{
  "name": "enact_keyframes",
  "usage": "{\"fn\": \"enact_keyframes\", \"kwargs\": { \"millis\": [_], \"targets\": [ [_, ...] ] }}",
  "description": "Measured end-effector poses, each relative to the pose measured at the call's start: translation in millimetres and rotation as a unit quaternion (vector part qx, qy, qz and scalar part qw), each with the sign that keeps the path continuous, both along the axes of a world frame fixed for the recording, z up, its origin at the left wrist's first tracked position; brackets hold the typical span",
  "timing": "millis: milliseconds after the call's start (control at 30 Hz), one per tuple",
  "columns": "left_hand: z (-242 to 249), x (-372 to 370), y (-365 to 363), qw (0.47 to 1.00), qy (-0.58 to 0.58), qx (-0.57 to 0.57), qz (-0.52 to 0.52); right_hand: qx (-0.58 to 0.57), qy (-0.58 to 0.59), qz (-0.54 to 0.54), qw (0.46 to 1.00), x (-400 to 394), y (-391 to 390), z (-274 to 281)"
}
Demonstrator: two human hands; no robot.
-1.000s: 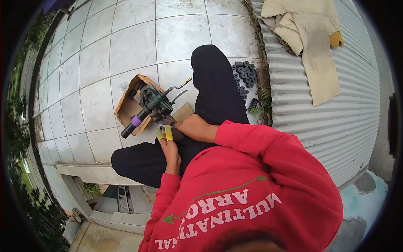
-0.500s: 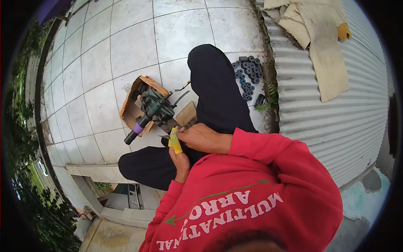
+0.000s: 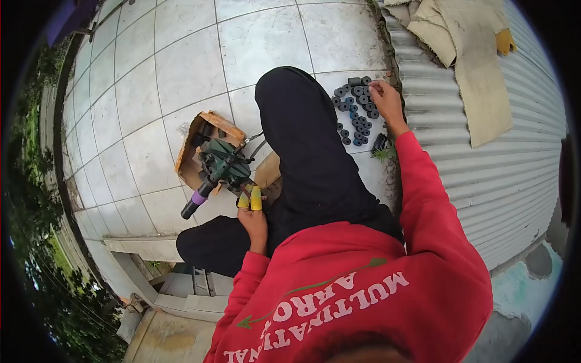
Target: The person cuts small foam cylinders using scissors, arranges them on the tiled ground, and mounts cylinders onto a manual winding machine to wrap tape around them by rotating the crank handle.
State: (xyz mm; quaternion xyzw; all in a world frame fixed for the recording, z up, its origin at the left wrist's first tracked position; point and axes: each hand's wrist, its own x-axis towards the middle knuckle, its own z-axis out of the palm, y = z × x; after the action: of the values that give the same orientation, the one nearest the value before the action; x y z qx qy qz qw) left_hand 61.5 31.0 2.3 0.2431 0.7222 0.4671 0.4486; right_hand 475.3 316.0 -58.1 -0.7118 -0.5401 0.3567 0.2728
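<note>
My right hand (image 3: 387,103) reaches out to the upper right, its fingers pressed together at the edge of a group of dark cylindrical pieces (image 3: 358,91) on the tiles. Whether it grips one of them is hard to tell. My left hand (image 3: 253,219), with yellow wrapping on its fingers, is beside the lower end of a green vise-like tool (image 3: 223,162). Its fingertips are partly hidden, and I cannot make out what they hold. The tool has a black handle with a purple band (image 3: 198,198).
An open cardboard box (image 3: 183,158) with dark pieces in it lies behind the tool. Corrugated roofing (image 3: 448,181) runs along the right, with tan cloth (image 3: 481,85) over it. Black-clad legs (image 3: 302,139) lie between the tool and the pieces. A small plant (image 3: 382,155) grows at the tile edge.
My right hand has left the place beside my left hand and moved up and right to the dark pieces. The raised knee has shifted slightly left.
</note>
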Motion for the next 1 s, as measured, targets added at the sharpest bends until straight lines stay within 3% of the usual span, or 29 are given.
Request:
{"fn": "enact_keyframes", "kwargs": {
  "millis": [33, 233, 300, 367, 433, 500, 567, 633, 733, 900, 1000],
  "targets": [
    [-0.5, 3.6, -0.2, 1.000, -0.001, 0.004, 0.018, -0.015, -0.071, 0.027, 0.997, 10.8, -2.6, -25.0],
    [16.4, 14.6, 4.9, 0.993, 0.112, -0.031, -0.028, -0.180, -0.129, 0.074, 0.972, 23.5, -62.5, -153.1],
    [17.2, 13.1, 3.3, 0.995, 0.075, -0.033, 0.049, -0.210, -0.135, 0.080, 0.965, 15.2, -84.5, -178.6],
    [11.1, -0.9, -6.6, 0.991, 0.090, -0.052, 0.085, -0.238, -0.143, 0.086, 0.957, 2.4, -100.1, -177.3],
    [-8.1, -11.8, -16.1, 0.984, 0.104, -0.071, 0.124, -0.176, -0.143, 0.054, 0.972, -23.7, -109.5, -163.5],
    [-28.5, -20.0, -21.7, 0.961, 0.200, -0.041, 0.184, -0.134, -0.122, 0.039, 0.983, -40.4, -110.5, -160.9],
    [-22.6, -14.9, -5.5, 0.959, 0.156, -0.044, 0.233, -0.045, -0.191, 0.012, 0.981, -54.1, -104.5, -155.2],
    [-38.2, -24.2, -6.6, 0.932, 0.107, -0.063, 0.341, -0.018, -0.198, 0.009, 0.980, -64.7, -90.5, -150.2],
    [-59.5, -37.2, -11.7, 0.916, 0.056, -0.076, 0.390, 0.000, -0.212, 0.005, 0.977, -74.2, -72.1, -156.2],
    [-74.3, -35.8, 2.9, 0.918, 0.026, -0.066, 0.391, -0.019, -0.210, -0.041, 0.977, -90.0, -47.4, -174.1],
    [-57.6, -28.7, 33.3, 0.903, -0.075, -0.088, 0.413, 0.001, -0.200, -0.075, 0.977, -94.9, -42.4, -186.7]
  ]
}}
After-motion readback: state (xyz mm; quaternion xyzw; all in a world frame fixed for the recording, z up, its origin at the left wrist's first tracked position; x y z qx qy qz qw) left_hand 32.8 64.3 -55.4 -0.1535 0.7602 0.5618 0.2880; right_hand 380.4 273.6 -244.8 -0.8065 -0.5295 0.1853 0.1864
